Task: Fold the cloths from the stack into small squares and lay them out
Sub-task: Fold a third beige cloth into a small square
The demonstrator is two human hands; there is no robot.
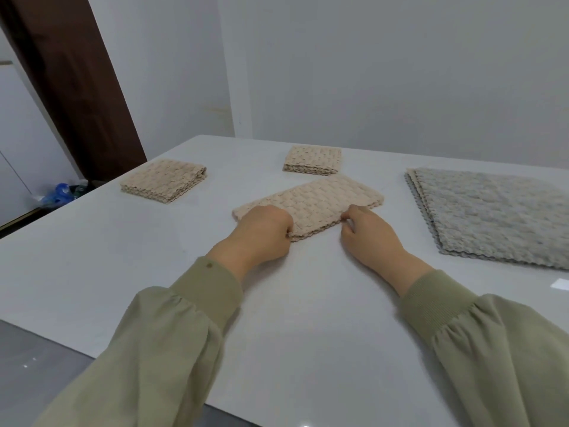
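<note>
White tabletop point(308, 318) is meeting grey walls point(369, 72); left grip point(261, 229) and right grip point(369, 232) are pinching beige cloth point(317, 201); stack point(492, 211) is running off-frame.

Smooth, hard counter point(308, 309) with a faint sheen, bright glints at the bottom of the frame; soft beige half-folded cloth point(320, 197) at centre, bumpy scale-like weave, wavy-cut edges; same nubby beige fabric in the left folded square point(163, 180) and the far folded square point(312, 160); fuzzier grey cloth in the stack point(492, 217) at right, zigzag edges; matt olive fabric on the left sleeve point(160, 349) and right sleeve point(498, 349), ribbed at the cuffs; matt painted wall point(369, 72); dark brown, wood-like door frame point(70, 81) at upper left.
</note>
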